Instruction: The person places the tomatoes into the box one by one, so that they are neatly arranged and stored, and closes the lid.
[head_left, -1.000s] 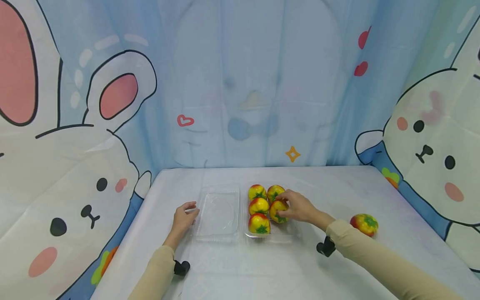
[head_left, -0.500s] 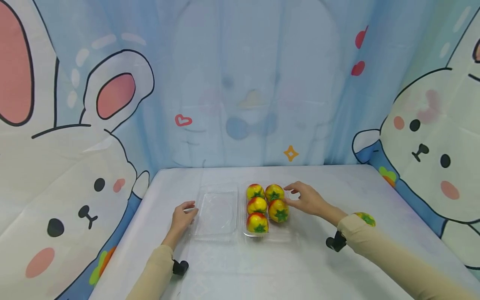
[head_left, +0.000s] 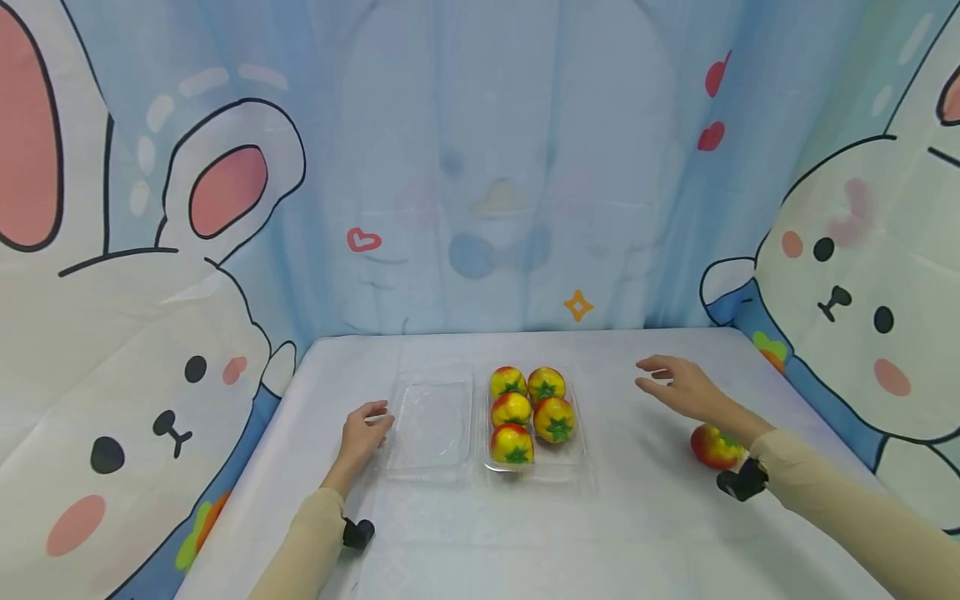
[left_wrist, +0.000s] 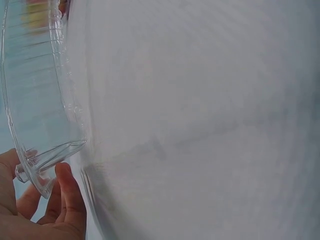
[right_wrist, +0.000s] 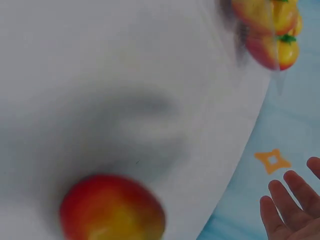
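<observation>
A clear plastic clamshell box lies spread on the table, its lid (head_left: pixel 433 427) to the left and its tray (head_left: pixel 561 458) to the right. Several yellow-and-red toy fruits (head_left: pixel 554 419) with green leafy tops sit in the tray in two columns. My left hand (head_left: pixel 365 433) holds the lid's outer edge, thumb and fingers around its corner (left_wrist: pixel 42 172) in the left wrist view. Over the table right of the tray, my right hand (head_left: pixel 682 389) hovers with fingers extended, holding nothing. One loose fruit (head_left: pixel 712 448) lies below it, partly covered by the wrist.
A white cloth covers the table (head_left: pixel 600 533). Behind it hangs a light blue curtain (head_left: pixel 502 167) printed with cartoon rabbits. Black wrist cameras (head_left: pixel 742 481) are worn on both arms.
My right hand let go of a fruit in the tray's right column, then moved right toward the loose fruit. My left hand stayed at the lid. The view shifted slightly.
</observation>
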